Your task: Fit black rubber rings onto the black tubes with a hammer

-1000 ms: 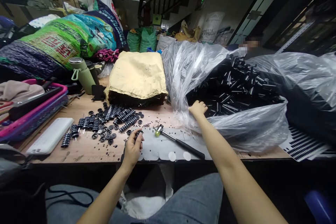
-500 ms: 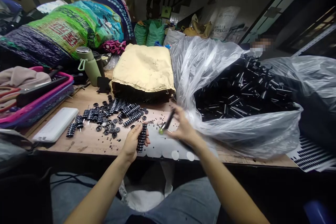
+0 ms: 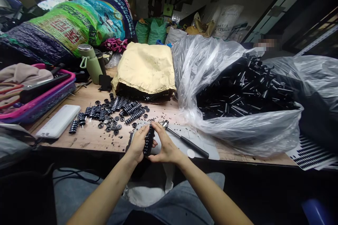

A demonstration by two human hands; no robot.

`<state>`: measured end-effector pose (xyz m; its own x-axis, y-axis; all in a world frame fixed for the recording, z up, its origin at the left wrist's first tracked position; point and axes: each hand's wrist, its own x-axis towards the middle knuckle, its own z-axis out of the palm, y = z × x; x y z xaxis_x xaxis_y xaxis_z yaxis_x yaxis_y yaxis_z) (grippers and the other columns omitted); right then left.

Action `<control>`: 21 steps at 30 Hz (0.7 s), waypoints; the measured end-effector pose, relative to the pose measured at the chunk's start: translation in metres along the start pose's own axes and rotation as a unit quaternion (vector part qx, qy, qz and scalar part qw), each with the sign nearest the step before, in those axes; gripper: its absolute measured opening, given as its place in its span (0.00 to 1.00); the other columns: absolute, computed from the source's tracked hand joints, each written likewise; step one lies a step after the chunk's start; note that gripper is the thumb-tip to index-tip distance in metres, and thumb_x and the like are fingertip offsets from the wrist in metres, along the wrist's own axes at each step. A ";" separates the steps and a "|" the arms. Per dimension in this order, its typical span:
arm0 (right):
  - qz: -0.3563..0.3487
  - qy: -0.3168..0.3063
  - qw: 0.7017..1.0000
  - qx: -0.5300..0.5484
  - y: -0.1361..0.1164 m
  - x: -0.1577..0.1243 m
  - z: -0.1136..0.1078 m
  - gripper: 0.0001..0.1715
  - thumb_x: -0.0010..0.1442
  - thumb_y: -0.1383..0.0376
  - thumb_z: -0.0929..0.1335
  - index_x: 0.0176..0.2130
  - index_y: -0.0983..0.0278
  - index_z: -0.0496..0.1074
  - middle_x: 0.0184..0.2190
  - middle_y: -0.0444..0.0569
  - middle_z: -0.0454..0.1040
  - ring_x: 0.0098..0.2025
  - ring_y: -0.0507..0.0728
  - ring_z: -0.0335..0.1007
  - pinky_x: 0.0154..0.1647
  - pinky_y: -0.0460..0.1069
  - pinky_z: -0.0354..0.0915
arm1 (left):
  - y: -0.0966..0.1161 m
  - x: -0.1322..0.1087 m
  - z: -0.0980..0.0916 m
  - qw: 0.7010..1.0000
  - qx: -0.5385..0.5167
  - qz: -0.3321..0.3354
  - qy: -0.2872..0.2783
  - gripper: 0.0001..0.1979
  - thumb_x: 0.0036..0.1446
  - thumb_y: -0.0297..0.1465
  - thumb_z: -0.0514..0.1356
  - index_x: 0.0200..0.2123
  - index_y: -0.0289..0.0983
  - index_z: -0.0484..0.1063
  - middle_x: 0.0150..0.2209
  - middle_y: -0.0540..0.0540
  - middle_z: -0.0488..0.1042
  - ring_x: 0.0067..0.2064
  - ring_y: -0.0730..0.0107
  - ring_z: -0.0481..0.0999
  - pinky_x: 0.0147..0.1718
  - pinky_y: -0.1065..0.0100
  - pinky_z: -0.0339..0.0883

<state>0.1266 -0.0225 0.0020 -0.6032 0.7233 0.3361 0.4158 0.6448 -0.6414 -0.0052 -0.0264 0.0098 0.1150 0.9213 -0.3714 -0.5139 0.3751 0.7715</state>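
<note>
My left hand (image 3: 137, 143) is closed around a black number roller (image 3: 149, 140) with a column of white characters, held upright over the table's front edge. Dark, plain sides flank the characters, like a casing around the roller. My right hand (image 3: 166, 145) grips the same piece from the other side, fingers at its top and thumb near its bottom. Just right of my hands, a tool with a metal head and black handle (image 3: 188, 142) lies on a grey mat (image 3: 211, 147). Several more number rollers (image 3: 134, 116) and loose black wheels (image 3: 115, 132) lie to the left.
A yellowish sack (image 3: 146, 65) stands behind the rollers. To the right, a clear plastic bag (image 3: 250, 137) holds many black parts (image 3: 243, 91). At left are a white box-shaped device (image 3: 58, 121), a pink basket (image 3: 39, 109) and a green flask (image 3: 92, 65). Tiny dark bits dot the tabletop.
My right hand has come left with a dark piece and now meets my left hand at the number roller. The black-handled tool, largely hidden before, is now in plain sight.
</note>
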 end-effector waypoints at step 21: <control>0.297 0.118 0.910 -0.265 0.036 -0.040 -0.004 0.36 0.48 0.60 0.69 0.53 0.66 0.56 0.51 0.61 0.59 0.54 0.67 0.53 0.49 0.62 0.57 | -0.038 0.028 -0.041 0.588 0.692 0.412 -0.071 0.20 0.56 0.22 0.47 0.52 0.34 0.62 0.38 0.39 0.69 0.40 0.64 0.67 0.38 0.62 0.66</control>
<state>0.1680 -0.0274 -0.0317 -0.0283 0.9754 0.2188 0.9282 0.1069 -0.3563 -0.0175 -0.0194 -0.0510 0.4331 0.8108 0.3937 0.7284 -0.5721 0.3769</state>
